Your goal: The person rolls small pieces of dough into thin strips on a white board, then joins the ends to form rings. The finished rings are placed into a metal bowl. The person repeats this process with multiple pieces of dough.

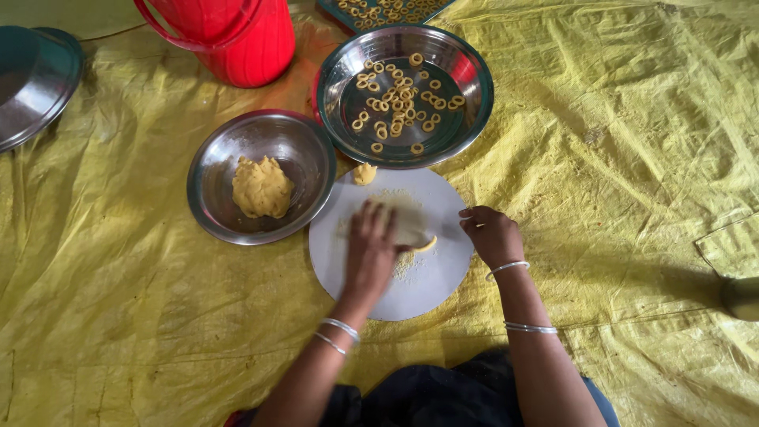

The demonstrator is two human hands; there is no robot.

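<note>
Head view, pale yellow dough strip (423, 244) (thin, curved), white board (431, 281), left hand (369, 251) flat.

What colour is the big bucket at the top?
The bucket is bright red, with a red handle. The head view shows it, next to the steel bowls.

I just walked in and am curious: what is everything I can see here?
sheet: one, yellow, covers the floor
board: one, white, round, centre
dough strip: one, yellow, on the board
small lump: one, yellow, board's far edge
bowl: one, steel, left of the board, holds a dough ball
plate: one, steel, holds many dough rings
bucket: one, red, top
lid: one, steel, far left
bangles: silver, both wrists
left hand: flat on the strip
right hand: on the board's edge
</note>
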